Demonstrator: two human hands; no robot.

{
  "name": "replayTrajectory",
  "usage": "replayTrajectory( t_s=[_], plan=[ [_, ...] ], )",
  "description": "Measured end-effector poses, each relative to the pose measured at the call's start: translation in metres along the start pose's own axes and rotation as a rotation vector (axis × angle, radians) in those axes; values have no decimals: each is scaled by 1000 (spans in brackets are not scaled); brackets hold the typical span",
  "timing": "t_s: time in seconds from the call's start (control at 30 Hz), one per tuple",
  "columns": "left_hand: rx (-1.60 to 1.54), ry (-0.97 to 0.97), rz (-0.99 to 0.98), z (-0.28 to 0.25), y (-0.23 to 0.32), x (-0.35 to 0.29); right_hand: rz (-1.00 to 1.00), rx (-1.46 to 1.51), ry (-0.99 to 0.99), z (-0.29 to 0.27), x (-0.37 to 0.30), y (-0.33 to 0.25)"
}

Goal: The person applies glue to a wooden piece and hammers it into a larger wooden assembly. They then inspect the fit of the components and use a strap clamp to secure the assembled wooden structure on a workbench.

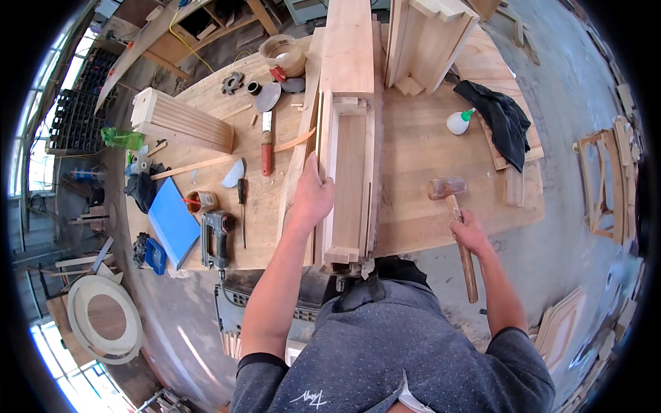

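A long pale wooden assembly (354,158), hollow like a narrow box, lies lengthwise on the workbench in front of my body. My left hand (313,196) is closed over the raised strip along its left side. To the right, my right hand (470,233) grips a mallet (447,189) around its wooden handle. The mallet's brownish head is apart from the assembly, over the right half of the bench. A broader board (349,48) forms the far part of the assembly.
On the workbench (413,213), left, are a nail gun (216,237), a screwdriver (242,206), a red-handled scraper (266,148), a blue folder-like sheet (173,220) and a grooved wood block (182,120). A glue bottle (458,122), black cloth (496,117) and upright wooden piece (430,45) occupy the right.
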State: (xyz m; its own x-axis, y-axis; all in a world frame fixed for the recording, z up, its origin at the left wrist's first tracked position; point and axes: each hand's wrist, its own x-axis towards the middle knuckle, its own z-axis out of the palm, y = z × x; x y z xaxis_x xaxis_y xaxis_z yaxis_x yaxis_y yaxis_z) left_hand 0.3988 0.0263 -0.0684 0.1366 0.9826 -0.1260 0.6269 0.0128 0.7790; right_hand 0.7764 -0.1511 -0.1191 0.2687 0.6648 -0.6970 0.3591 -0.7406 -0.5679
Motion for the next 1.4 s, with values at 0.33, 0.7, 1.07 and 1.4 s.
replayTrajectory(
  t_s=[0.33,0.7,1.07,1.4],
  plan=[
    [-94,-62,-35,-6,8,-3,-525,48,-114,0,-34,-224],
    [-54,59,157,7,-10,-2,-1013,-477,116,51,45,-299],
    [-90,-18,64,5,-7,-3,-1050,-423,190,52,30,-317],
    [-132,-17,54,3,-4,-4,-975,-453,138,60,29,-319]
  ],
)
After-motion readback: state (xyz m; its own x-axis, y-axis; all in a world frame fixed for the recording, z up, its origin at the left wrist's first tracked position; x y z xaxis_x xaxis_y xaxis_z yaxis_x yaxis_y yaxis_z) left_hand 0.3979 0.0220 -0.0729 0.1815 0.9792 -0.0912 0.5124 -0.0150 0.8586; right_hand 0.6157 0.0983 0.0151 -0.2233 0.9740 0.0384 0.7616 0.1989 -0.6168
